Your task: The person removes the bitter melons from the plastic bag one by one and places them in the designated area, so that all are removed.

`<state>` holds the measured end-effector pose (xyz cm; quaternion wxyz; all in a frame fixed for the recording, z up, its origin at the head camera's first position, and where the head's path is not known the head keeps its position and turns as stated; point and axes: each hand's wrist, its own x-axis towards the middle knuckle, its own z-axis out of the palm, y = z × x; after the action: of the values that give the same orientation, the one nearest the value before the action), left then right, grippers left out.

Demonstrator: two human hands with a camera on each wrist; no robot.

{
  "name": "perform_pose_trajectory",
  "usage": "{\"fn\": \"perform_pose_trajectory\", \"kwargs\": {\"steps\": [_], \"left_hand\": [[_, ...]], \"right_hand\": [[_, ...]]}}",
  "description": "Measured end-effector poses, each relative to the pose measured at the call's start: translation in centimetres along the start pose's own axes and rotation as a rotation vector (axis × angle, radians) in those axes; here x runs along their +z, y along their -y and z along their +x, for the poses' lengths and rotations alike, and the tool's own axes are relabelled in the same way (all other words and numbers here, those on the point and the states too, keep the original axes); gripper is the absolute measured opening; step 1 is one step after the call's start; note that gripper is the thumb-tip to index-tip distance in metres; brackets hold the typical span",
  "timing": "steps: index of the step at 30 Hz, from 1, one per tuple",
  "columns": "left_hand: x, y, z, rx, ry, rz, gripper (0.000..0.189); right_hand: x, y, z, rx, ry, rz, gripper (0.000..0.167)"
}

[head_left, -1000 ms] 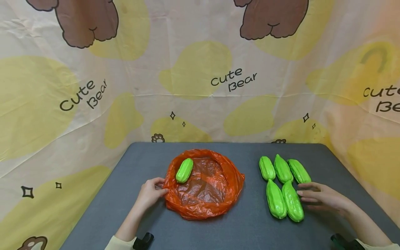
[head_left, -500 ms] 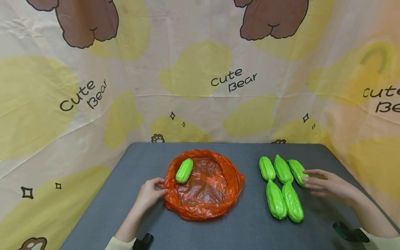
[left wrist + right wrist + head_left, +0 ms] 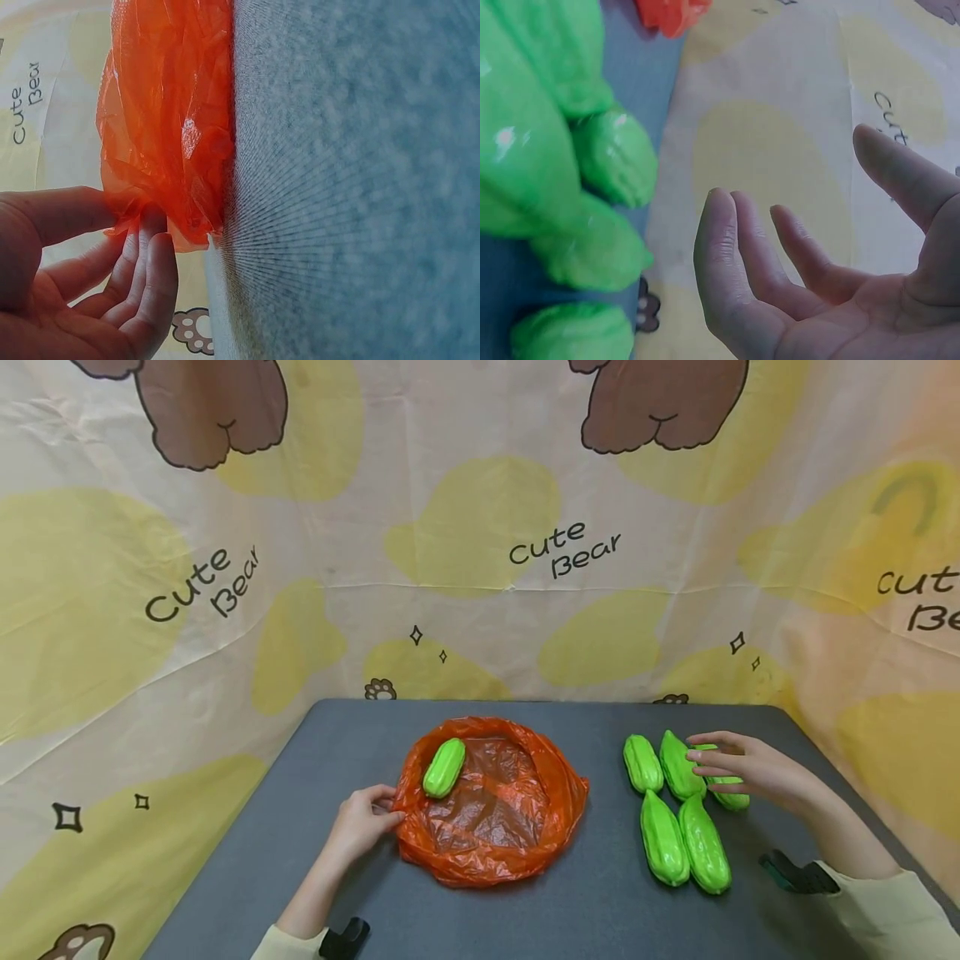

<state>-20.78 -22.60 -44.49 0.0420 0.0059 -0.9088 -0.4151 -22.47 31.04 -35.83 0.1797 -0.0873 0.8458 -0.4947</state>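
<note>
An orange-red plastic bag (image 3: 491, 868) stands on the table with its mouth rolled wide. One glossy, light-green ridged gourd (image 3: 445, 767) lies inside it, near the back left. My left hand (image 3: 360, 822) pinches the bag's left rim between thumb and fingers, as the left wrist view also shows. To the right, several similar green gourds (image 3: 664, 843) lie in two rows. My right hand (image 3: 757, 768) hovers above the back row and partly hides its rightmost gourd (image 3: 733, 799). In the right wrist view the thumb and fingers are spread with nothing between them.
The dark grey table (image 3: 540, 927) ends at a back edge against a printed cloth backdrop (image 3: 465, 543). Bare table surface lies between the bag and the gourds. Each wrist wears a black band (image 3: 798, 872).
My right hand has moved from beside the front row up over the back row. The rightmost back gourd has shifted slightly. My left hand stays on the bag.
</note>
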Motion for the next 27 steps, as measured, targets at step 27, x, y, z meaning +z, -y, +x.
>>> {"fn": "perform_pose_trajectory", "kwargs": {"steps": [27], "left_hand": [[-0.2,-0.3,-0.4,0.004,0.002,0.001,0.028]], "right_hand": [[4.1,5.3,5.8,-0.063,0.039,0.07,0.062]]}}
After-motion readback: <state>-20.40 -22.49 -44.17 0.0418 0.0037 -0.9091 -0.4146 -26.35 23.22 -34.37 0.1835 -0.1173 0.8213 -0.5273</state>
